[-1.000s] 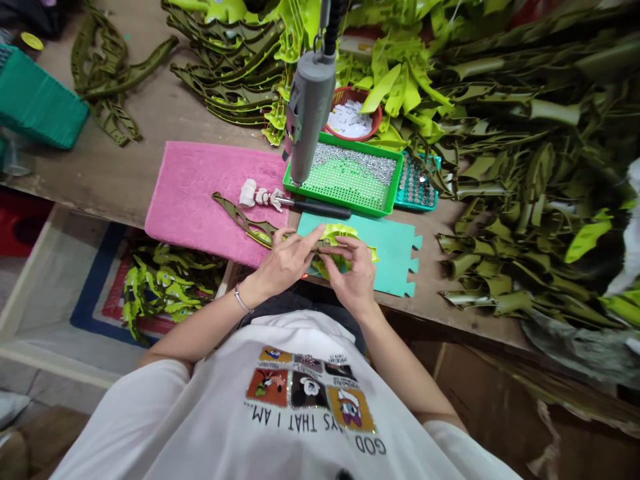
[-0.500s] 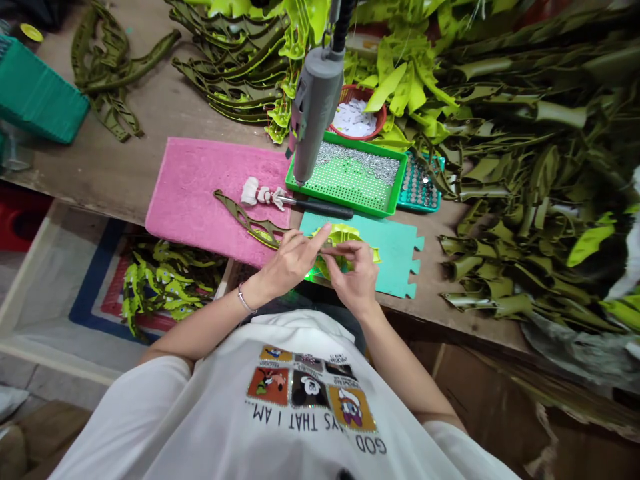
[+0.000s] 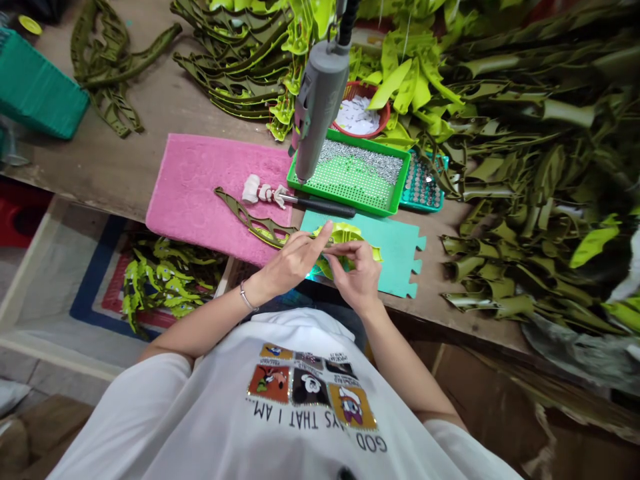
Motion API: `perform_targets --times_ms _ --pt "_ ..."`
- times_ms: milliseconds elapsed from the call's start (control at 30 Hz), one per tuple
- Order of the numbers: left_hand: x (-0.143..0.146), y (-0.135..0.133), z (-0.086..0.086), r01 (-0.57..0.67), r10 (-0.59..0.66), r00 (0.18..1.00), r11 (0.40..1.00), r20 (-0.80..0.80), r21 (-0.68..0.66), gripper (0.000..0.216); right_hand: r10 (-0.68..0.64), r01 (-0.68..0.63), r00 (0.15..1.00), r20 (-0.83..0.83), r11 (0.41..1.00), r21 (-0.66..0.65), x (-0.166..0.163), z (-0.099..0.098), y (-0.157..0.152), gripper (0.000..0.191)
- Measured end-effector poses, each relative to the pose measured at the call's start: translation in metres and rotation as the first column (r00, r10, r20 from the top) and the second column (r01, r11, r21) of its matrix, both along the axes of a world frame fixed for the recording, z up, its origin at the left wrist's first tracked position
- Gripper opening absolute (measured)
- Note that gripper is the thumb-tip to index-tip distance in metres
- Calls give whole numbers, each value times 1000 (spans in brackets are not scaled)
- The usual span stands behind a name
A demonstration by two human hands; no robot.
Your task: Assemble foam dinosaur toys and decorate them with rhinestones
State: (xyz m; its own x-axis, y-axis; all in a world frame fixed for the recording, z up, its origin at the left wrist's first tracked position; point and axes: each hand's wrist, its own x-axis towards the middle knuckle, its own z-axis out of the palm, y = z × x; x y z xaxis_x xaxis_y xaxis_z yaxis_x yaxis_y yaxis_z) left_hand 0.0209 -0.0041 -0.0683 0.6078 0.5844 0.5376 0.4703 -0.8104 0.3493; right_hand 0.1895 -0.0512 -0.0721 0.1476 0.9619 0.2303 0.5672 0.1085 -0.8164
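Note:
Both my hands meet over a lime-green plastic part [image 3: 345,235] joined to a long olive-green piece [image 3: 250,220], at the near edge of the workbench. My left hand [image 3: 293,260] rests on the assembly, its fingers curled and the index finger pointing out along it. My right hand [image 3: 356,270] pinches the lime part's near edge with bent fingers. The assembly lies across a pink towel [image 3: 200,187] and a teal foam mat [image 3: 395,250]. A grey powered screwdriver [image 3: 320,100] hangs above the bench, beyond my hands.
A green tray of small screws [image 3: 355,175], a teal tray [image 3: 423,190] and a red bowl [image 3: 360,117] sit behind the mat. A black-handled tool [image 3: 300,200] lies on the towel. Olive and lime parts are heaped at the right [image 3: 525,167] and back; more lie below the bench [image 3: 165,280].
My hands stay on the assembly. The left index finger has lifted and straightened a little. The view has shifted slightly.

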Motion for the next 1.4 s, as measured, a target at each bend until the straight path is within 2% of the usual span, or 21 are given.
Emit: perform_targets --times_ms 267,533,767,867,1033,1267,1400 --pt "2 0 0 22 -23 999 999 39 24 70 -3 4 1000 -13 1000 30 -2 -2 1 12" --pt "0 -3 -1 15 -15 1000 1000 12 -21 71 25 -26 1000 12 999 44 -2 -2 -1 22" --pt "0 -3 0 31 -31 999 999 15 -18 75 39 -45 998 43 989 140 -2 0 -2 22" --pt "-2 -3 0 17 -17 1000 999 -14 -31 73 17 -24 997 72 995 97 -1 8 -6 24" --pt "-3 -4 4 5 -5 1000 1000 -1 -5 75 -9 -4 974 225 998 56 -8 17 -14 29" --pt "-5 -6 10 13 -13 1000 1000 16 9 77 -21 25 959 284 1000 -13 -25 10 -13 38" --pt "-4 -6 10 27 -28 999 999 19 35 76 -32 35 958 287 999 -7 -26 8 -9 39"
